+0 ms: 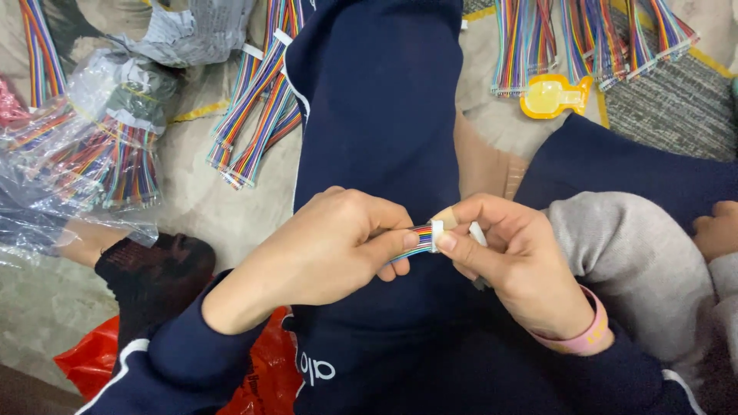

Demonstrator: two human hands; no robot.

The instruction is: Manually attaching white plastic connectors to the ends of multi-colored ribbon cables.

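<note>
At frame centre, your left hand (323,246) pinches the rainbow ribbon cable (415,242) while your right hand (511,257) pinches its white connector (437,235); seating looks unfinished. Cable bundles (254,107) lie upper left, more bundles (592,38) upper right.

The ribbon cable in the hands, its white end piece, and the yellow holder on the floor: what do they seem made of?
Ribbon cable: thin wires in soft, coloured plastic insulation, judging by the rainbow stripes and its bend. White end piece: probably hard, matte plastic. Yellow holder: glossy, translucent plastic by its shine; contents unclear.
</note>
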